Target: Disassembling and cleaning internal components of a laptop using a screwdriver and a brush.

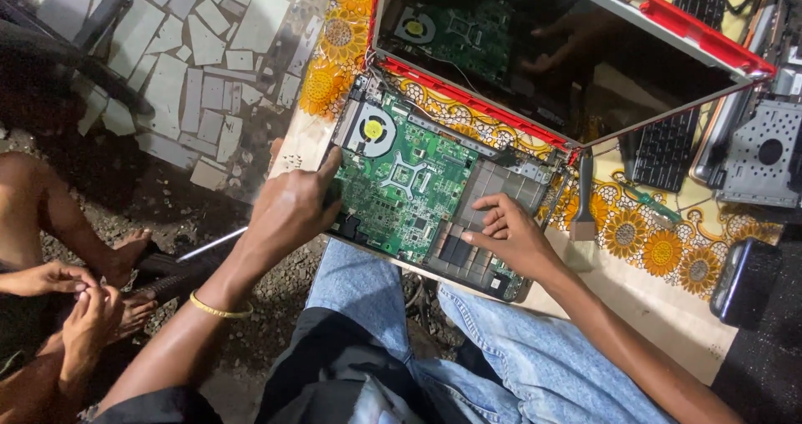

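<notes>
My left hand (288, 211) rests empty, forefinger out, on the left edge of the opened laptop base (418, 186) at the table's (660, 315) near-left corner, while my right hand (510, 232) presses loosely curled fingers, empty, on its bare right part.

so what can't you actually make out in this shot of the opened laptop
Head view only:
- Left hand covers the green motherboard's near-left edge; what its fingers press is hidden.
- Right hand hides the board's corner beneath its palm.
- Board parts are too small to identify.
- Spare keyboard lies partly behind the red-edged lid.
</notes>
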